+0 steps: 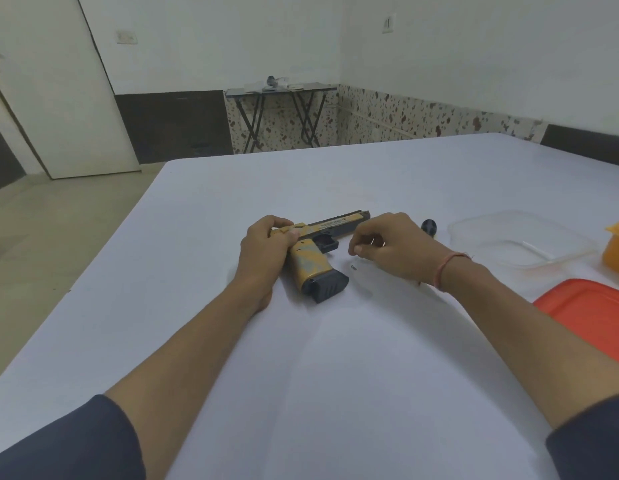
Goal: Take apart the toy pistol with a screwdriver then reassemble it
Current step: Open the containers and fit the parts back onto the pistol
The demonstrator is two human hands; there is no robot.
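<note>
A yellow-and-grey toy pistol [318, 251] lies on its side on the white table [336, 358], barrel pointing right and away, dark magazine base toward me. My left hand [266, 247] grips the rear of its slide. My right hand [394, 247] hovers just right of the trigger guard, fingertips pinched on something small and thin that I cannot make out. A tiny screw [353, 267] lies on the table below those fingers. The screwdriver's dark handle [429, 226] pokes out behind my right hand; its shaft is hidden.
A clear plastic container [519, 240] sits right of the screwdriver. An orange box [618, 251] stands at the right edge, and a red lid [592, 310] lies in front of it. A folding table stands by the far wall.
</note>
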